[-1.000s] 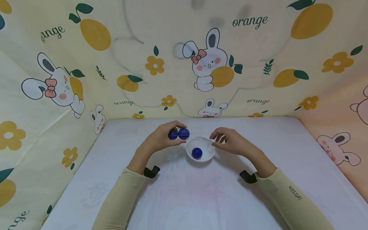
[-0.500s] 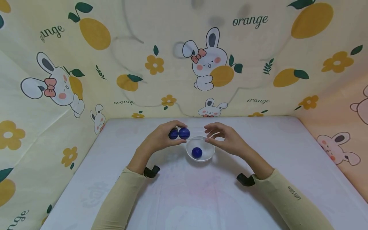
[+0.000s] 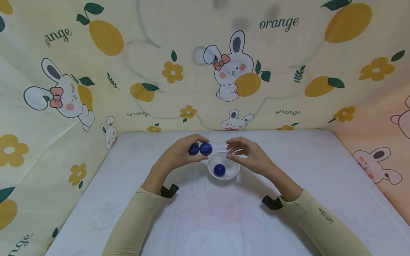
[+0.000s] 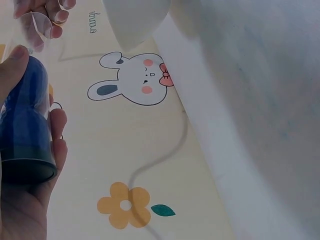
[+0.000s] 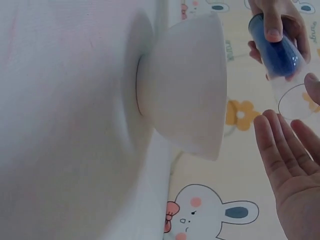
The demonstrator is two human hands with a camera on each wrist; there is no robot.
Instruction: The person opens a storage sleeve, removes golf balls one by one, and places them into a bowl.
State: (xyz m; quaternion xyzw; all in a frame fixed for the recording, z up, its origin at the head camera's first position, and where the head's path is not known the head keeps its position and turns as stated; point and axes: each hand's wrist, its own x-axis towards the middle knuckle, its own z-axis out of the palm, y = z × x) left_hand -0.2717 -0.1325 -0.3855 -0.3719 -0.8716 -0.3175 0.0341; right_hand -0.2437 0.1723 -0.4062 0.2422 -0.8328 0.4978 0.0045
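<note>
My left hand (image 3: 179,153) grips a clear tube (image 3: 219,145) lying sideways above the bowl. Two blue balls (image 3: 206,149) sit inside it, toward the left hand. In the left wrist view the tube's dark base (image 4: 27,171) shows at the palm end, and the thumb presses its side. My right hand (image 3: 251,154) is at the tube's far end, fingers and thumb spread; in the right wrist view its fingertips (image 5: 265,122) are right by the round rim. Below, a white bowl (image 3: 224,177) stands on the table with one blue ball (image 3: 219,170) in it.
A pale cloth covers the table (image 3: 205,220). Behind it and at both sides rise cloth walls (image 3: 192,32) printed with rabbits, oranges and flowers. Black wrist mounts (image 3: 272,202) sit at both sleeve cuffs.
The right hand has moved left from above the bowl's right rim to the tube's far end. The left hand, the tube and the bowl have barely moved.
</note>
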